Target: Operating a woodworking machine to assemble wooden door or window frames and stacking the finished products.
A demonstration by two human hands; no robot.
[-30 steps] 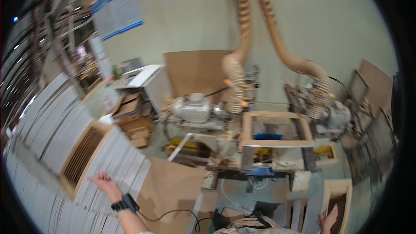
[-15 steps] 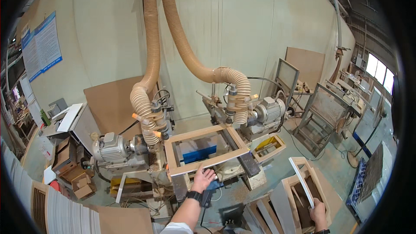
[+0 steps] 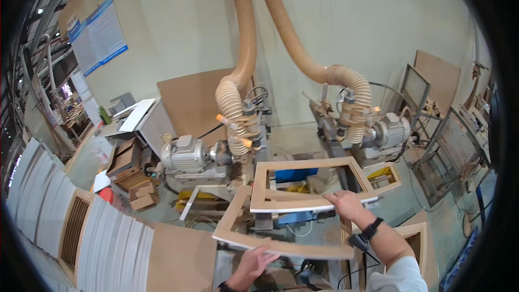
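Note:
Two light wooden frames lie on the machine table in front of me. The upper frame (image 3: 303, 203) rests flat between the two cutter heads, with a blue part showing through its opening. The lower frame (image 3: 281, 247) sits nearer to me, tilted, partly under the upper one. My left hand (image 3: 253, 265) grips the near rail of the lower frame from below. My right hand (image 3: 346, 204), with a black wristband, closes over the near right corner of the upper frame.
Two tan ribbed dust hoses (image 3: 240, 48) drop from above onto the machine. Grey motors (image 3: 186, 157) flank it. Stacks of white panels (image 3: 116, 249) fill the lower left, beside cardboard boxes (image 3: 130, 170). Another wooden frame (image 3: 419, 235) stands at my right; metal racks (image 3: 448, 151) beyond.
The view has swung back over the machine. My left hand left the upper frame and now grips the lower frame. My right hand came from the far right onto the upper frame.

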